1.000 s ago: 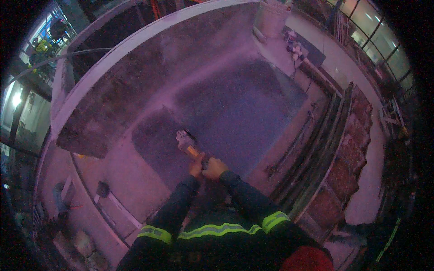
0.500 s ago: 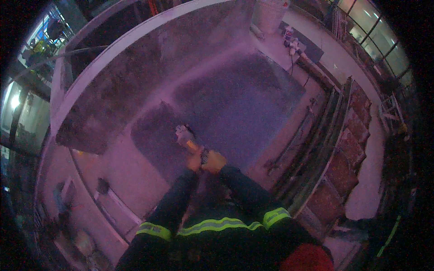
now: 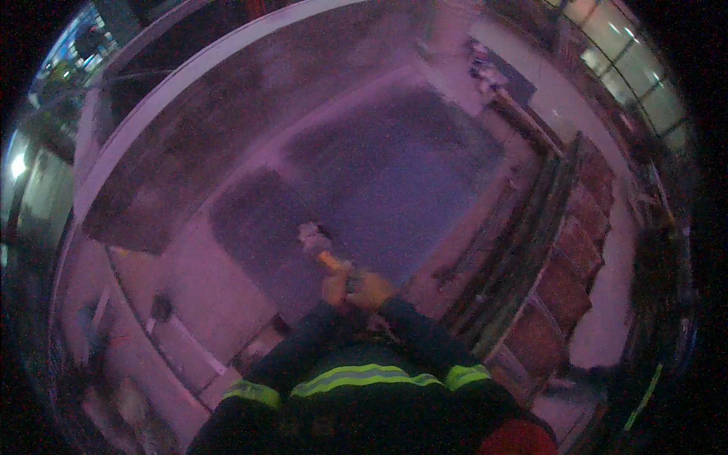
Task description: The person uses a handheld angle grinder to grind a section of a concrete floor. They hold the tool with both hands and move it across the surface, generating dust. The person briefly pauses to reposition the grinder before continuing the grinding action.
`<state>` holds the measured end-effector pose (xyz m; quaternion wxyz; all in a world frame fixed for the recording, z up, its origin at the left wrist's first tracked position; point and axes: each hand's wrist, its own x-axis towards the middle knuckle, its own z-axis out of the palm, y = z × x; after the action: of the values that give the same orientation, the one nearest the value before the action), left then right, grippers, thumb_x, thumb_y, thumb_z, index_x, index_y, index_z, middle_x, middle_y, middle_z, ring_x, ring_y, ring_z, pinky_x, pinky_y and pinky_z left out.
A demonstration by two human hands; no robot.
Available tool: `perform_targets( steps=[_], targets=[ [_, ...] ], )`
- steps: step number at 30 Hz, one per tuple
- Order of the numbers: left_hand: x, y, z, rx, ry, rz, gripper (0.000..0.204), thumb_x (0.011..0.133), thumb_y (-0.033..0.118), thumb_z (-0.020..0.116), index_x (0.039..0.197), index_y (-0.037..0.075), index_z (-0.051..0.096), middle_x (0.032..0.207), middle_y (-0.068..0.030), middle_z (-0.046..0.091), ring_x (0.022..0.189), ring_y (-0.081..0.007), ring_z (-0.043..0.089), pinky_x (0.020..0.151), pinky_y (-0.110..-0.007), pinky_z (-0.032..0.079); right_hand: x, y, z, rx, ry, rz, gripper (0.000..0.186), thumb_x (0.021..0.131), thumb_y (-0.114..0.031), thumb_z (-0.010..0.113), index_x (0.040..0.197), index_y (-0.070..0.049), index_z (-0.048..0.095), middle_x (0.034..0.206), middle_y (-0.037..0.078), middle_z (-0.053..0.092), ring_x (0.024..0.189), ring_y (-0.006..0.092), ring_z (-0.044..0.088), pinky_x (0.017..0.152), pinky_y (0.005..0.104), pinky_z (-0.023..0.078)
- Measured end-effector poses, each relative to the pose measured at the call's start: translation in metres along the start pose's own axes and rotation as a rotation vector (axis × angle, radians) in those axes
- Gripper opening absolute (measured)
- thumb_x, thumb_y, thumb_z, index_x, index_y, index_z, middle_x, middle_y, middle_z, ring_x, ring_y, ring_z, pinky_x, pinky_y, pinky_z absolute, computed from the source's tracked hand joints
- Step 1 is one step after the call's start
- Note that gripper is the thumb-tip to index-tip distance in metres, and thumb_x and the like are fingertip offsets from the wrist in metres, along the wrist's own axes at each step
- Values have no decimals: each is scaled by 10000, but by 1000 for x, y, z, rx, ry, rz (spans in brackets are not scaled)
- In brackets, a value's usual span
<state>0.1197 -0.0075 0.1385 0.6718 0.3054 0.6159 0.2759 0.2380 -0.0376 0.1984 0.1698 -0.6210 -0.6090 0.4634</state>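
Close in front of my body, both hands grip a power tool (image 3: 327,259) with a pale metallic head and an orange-yellow body. Its shape resembles a grinder, but blur and dim light hide the detail. My left hand (image 3: 334,287) wraps round the body just behind the orange part. Beside it, my right hand (image 3: 373,291) closes round the rear end. The tool's head points forward and left, over a dark blue-grey rectangular surface (image 3: 402,189). Whether the head touches that surface I cannot tell.
A long wall-like panel (image 3: 250,98) with a pale rim curves across the far left. Long dark bars (image 3: 500,280) and reddish-brown panels (image 3: 565,284) lie on the right. Blurred equipment (image 3: 489,72) stands at the far right. A pale strip (image 3: 189,341) lies at near left.
My hands and the tool have shifted slightly right and nearer to my body. The surroundings have slid a little left in view, and the picture is more smeared. Both hands keep their grip.
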Motion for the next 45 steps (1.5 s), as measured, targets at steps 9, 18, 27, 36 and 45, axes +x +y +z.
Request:
perform_targets(
  steps=[9,18,27,36,45],
  targets=[
    [59,-4,-19,-152,-103,45,441,840,384,646,1028,-12,608,889,-80,637,767,-193,612,701,-342,481,36,13,1,55,36,-28,351,671,-247,644,941,-23,667,880,179,667,804,350,654,679,456,531],
    [73,19,-23,-123,-138,42,471,844,401,633,1059,-17,601,904,-88,642,778,-205,618,701,-350,485,64,2,16,-8,307,184,353,536,-196,712,832,-6,691,865,201,675,830,365,661,709,455,540],
    [55,-13,-42,-114,-146,152,502,848,418,620,1090,-21,594,919,-95,648,788,-217,623,701,-359,490,52,11,41,-61,143,44,318,567,-212,700,822,-21,692,803,191,672,780,355,662,657,447,519],
    [-24,-93,-31,471,-135,515,534,852,435,607,1122,-25,587,934,-103,653,798,-229,629,701,-367,495,-85,-3,23,-70,27,9,513,651,-315,691,1073,-42,592,993,216,642,901,414,616,785,483,489],
    [-47,-33,-8,-204,-94,-36,477,829,430,661,991,-15,607,863,-54,616,747,-161,589,680,-349,475,-49,-1,23,-150,10,252,651,665,-314,697,1141,60,454,1009,287,613,933,450,606,792,507,497]
  ],
)
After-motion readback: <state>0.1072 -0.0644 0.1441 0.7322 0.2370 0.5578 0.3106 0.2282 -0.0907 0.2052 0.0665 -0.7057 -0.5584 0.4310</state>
